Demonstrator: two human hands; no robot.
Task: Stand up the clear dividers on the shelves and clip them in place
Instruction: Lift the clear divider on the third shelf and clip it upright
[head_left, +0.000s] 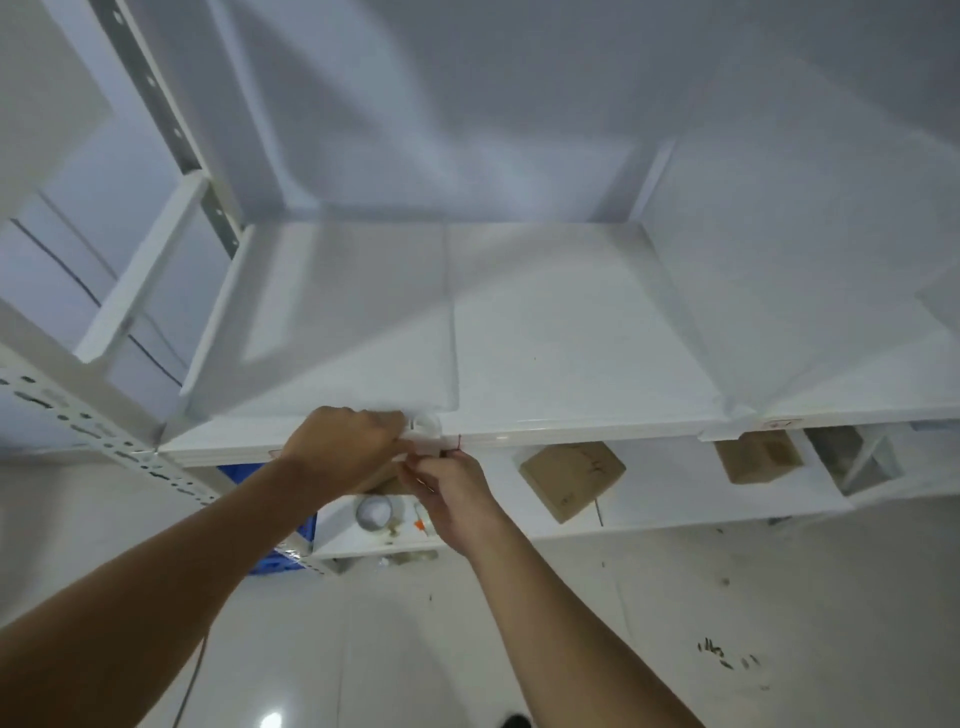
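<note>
A white shelf fills the middle of the head view. A clear divider stands on it, running from the back wall to the front edge, and it is hard to make out. Its white clip sits at the shelf's front lip. My left hand is closed around the clip's left side. My right hand pinches the clip from below at the shelf edge. Another clear divider stands further right, with its clip on the front edge.
A perforated white upright frames the shelf at left. On the lower shelf sit two cardboard boxes, a tape roll and small bits. A blue crate stands lower left. Tiled floor lies below.
</note>
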